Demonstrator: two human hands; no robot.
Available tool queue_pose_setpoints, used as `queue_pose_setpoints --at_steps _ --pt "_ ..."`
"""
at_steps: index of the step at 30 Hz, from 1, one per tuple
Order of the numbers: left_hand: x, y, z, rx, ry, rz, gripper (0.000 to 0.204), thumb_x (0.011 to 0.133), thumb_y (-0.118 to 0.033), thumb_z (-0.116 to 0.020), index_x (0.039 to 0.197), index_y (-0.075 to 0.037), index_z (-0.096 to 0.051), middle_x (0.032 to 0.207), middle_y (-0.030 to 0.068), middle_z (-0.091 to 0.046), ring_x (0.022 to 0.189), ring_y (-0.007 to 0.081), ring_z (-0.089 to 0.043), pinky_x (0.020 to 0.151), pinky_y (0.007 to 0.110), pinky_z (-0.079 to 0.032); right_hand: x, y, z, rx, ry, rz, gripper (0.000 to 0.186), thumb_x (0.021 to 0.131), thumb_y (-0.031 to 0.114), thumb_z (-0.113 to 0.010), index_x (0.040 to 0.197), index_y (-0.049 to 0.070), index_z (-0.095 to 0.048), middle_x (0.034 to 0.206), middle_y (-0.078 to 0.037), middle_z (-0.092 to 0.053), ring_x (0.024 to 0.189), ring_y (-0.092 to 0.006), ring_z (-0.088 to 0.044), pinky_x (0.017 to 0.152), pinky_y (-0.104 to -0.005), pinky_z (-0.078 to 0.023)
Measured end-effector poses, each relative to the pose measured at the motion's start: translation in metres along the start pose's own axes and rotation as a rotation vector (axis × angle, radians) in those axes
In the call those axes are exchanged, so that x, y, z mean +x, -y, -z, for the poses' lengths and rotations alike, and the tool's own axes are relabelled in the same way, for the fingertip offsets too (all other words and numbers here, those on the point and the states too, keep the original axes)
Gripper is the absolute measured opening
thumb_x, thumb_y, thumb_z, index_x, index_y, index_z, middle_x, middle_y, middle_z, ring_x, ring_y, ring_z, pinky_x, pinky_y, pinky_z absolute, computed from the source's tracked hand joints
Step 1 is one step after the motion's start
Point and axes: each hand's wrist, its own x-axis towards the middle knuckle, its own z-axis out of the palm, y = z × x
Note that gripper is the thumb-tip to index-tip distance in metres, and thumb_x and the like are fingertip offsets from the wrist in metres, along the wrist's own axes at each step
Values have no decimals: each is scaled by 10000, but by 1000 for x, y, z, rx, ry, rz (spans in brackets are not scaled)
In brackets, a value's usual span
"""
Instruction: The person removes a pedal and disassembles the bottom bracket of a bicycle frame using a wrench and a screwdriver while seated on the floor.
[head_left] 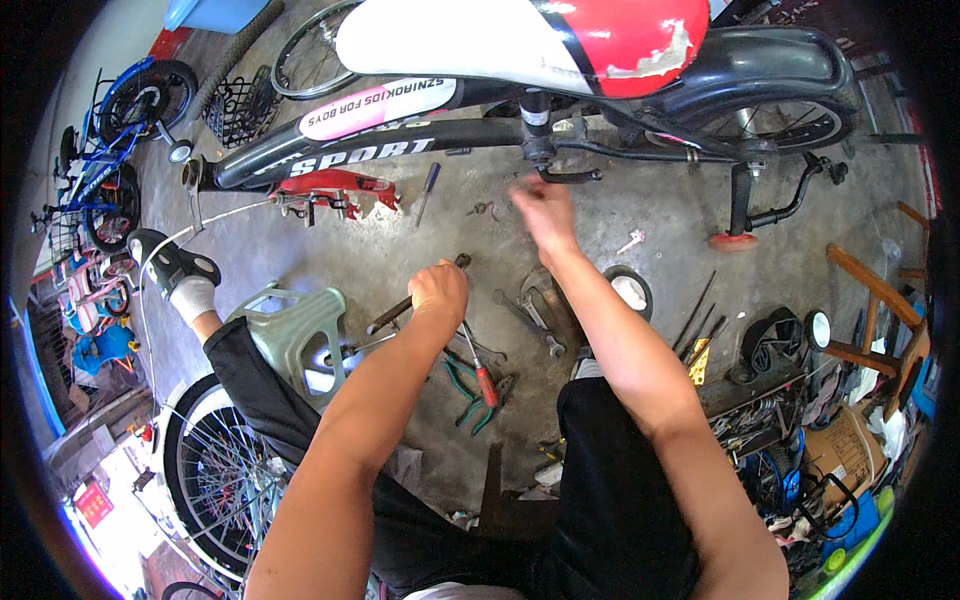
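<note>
My left hand point(439, 293) grips a dark tool point(388, 316); whether my blurred right hand point(546, 212) holds anything, I cannot tell. The bike point(480, 134) looks partly dismantled: red fork point(330, 182) apparently off, reassembly seemingly left.

Looks like bicycle repair workshop. Black bicycle point(480, 137) across far side, red fork point(325, 183) near its front end. Red-handled screwdriver point(486, 385), green-handled pliers point(457, 383) on concrete floor point(640, 205). Blue bicycle point(100, 160) far left, spoked wheel point(225, 475) near left. Jumbled metal parts point(765, 415), cardboard box point(845, 450) near right.
</note>
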Motion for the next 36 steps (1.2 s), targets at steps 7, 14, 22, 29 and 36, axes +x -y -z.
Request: queue_pose_setpoints --at_steps 7,14,22,29,36 --pt "0 4 2 -48 20 20 237 1001 -172 -527 1087 -28 -694 1039 207 -763 980 348 -758 839 424 -604 2 0 -2 -65 226 -16 179 850 98 -746 999 60 -653 810 21 -613 684 -77 -544 600 -262 -420" --pt "-1 -2 0 -62 3 57 244 1006 -180 -519 1075 -29 -698 1034 202 -765 993 339 -756 843 426 -603 -9 10 9 0 390 -133 189 870 150 -766 993 91 -635 815 24 -611 646 -72 -524 539 -267 -414" --pt "2 2 -4 -23 1 13 246 1011 -180 -508 1081 -23 -683 1008 192 -770 953 343 -765 832 409 -605 -8 14 -1 149 -92 11 435 886 240 -816 1123 68 -494 886 -30 -594 592 -92 -538 489 -266 -438" --pt "1 0 -2 -17 9 18 260 1020 -188 -491 1080 -31 -689 1020 198 -769 968 353 -761 833 427 -607 -6 38 -10 356 -261 -62 354 909 211 -779 1090 44 -525 911 -68 -609 549 -144 -610 481 -274 -484" --pt "0 -1 2 -22 9 44 270 1025 -197 -479 1062 -46 -700 1026 199 -768 996 362 -754 847 434 -606 -6 37 -11 311 -288 -60 322 928 200 -757 1105 13 -563 908 -75 -611 552 -151 -612 512 -280 -525"
